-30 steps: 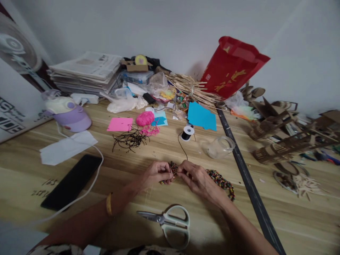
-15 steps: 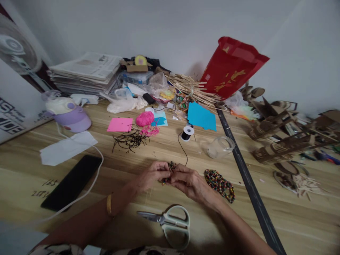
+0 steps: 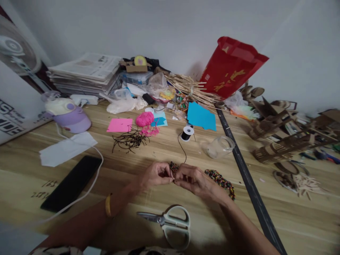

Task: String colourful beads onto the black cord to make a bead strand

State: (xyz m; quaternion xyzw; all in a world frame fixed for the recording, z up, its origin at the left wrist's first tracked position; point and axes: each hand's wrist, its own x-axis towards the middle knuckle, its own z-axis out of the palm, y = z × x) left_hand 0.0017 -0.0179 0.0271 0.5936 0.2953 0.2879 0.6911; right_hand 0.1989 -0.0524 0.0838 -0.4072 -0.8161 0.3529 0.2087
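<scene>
By small beads (image 3: pixel 174 166) — left hand (image 3: pixel 157 173) and right hand (image 3: pixel 195 180) pinch dark cord (image 3: pixel 182 149).

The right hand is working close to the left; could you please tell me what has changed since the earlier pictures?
The right hand slid left to the fingertips of the left hand, then drew back slightly right, uncovering more of the beads between them. Anything gripped or released at the fingertips is too small to tell. The left hand kept roughly its place; the spool, scissors and glass jar stayed put.

Small multicoloured beads (image 3: pixel 174 166) lie bunched and partly hidden between the fingers (image 3: pixel 166 180), a dark cord (image 3: pixel 181 146) curving near.
</scene>
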